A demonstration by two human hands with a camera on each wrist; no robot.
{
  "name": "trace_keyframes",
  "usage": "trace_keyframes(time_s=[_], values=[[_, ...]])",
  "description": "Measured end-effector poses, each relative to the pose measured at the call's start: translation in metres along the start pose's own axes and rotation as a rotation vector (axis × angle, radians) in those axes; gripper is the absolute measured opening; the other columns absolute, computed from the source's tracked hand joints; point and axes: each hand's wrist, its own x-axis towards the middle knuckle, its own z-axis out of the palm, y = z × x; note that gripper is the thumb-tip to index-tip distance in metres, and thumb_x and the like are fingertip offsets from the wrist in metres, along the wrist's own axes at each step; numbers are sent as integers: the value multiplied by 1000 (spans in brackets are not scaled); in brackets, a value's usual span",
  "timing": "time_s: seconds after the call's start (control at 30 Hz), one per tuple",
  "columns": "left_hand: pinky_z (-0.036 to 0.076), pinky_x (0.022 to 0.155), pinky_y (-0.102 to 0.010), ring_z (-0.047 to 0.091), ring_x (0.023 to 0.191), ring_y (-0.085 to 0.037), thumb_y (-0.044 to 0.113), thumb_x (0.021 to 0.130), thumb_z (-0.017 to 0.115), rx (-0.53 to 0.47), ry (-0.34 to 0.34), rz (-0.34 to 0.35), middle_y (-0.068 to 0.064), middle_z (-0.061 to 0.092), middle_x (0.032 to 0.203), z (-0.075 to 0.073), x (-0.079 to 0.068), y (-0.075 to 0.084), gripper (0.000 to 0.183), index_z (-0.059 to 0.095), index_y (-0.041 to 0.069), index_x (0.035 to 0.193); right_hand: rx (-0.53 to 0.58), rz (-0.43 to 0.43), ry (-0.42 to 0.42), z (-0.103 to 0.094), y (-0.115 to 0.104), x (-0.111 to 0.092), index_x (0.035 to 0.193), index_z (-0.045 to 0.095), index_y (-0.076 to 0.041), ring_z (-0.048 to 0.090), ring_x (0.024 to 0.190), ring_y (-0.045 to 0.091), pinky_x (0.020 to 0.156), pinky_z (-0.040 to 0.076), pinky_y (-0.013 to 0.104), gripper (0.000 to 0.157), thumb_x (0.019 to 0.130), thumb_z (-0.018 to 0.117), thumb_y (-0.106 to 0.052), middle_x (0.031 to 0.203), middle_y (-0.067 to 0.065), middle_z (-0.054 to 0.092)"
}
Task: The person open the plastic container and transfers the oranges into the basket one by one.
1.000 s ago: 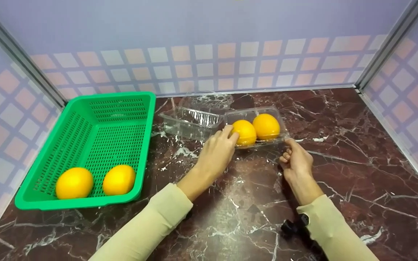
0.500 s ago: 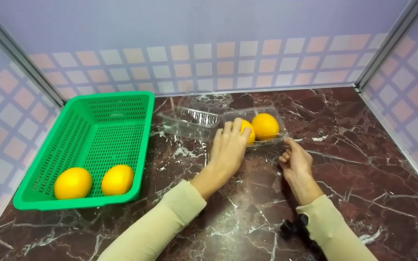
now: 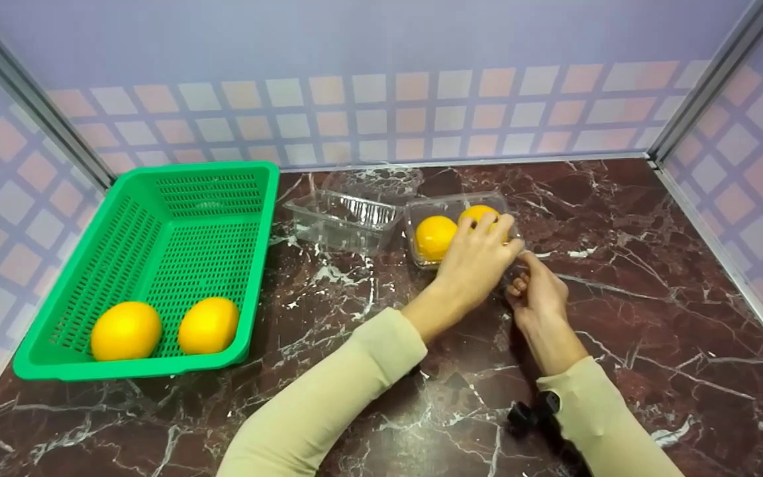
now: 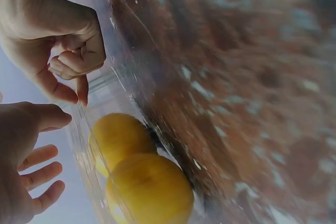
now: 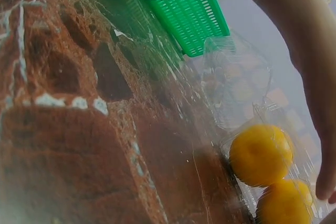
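Observation:
A clear plastic fruit container stands in the middle of the table with two oranges in it, a left orange and a right orange. Clear plastic covers the fruit's front. My right hand pinches the container's front right corner between thumb and index finger, its other fingers curled. Over the right orange reaches my left hand, partly hiding it. In the left wrist view, the left hand's fingers are spread and loosely bent, the thumb close to the container's rim; whether it touches is unclear.
To the left stands a green perforated basket with two oranges, one orange beside another orange. A second clear container, lid raised, sits between basket and fruit. Patterned walls enclose the marbled table.
My left hand has moved right, from the container's front left corner across to its right orange, uncovering the left one. The right hand keeps its pinch in the same place.

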Motion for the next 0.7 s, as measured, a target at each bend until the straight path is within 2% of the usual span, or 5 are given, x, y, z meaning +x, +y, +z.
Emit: trace_keyframes(time_s=[0.3,0.5,0.7], values=[[47,94,-34,57,119,-17,25,105,56,17,-2,14,2,61,134,7,16,11,27,78,29,120,50,40,-51,-1,-4,-4,61,57,-12,37,43,3,42,32,14,44,105,62,-11,52,-7,42],[47,93,-33,60,115,-16,28,105,55,44,-12,-6,5,63,133,10,21,15,27,78,30,119,57,13,-62,0,-2,-3,58,55,-12,37,42,3,40,30,14,46,103,61,-5,51,-7,44],[47,97,-34,64,117,-16,25,103,59,44,-23,-37,7,65,127,12,22,19,24,78,28,117,32,-19,-54,-1,-1,-2,57,55,-12,38,42,3,40,31,15,45,100,61,-1,50,-6,45]])
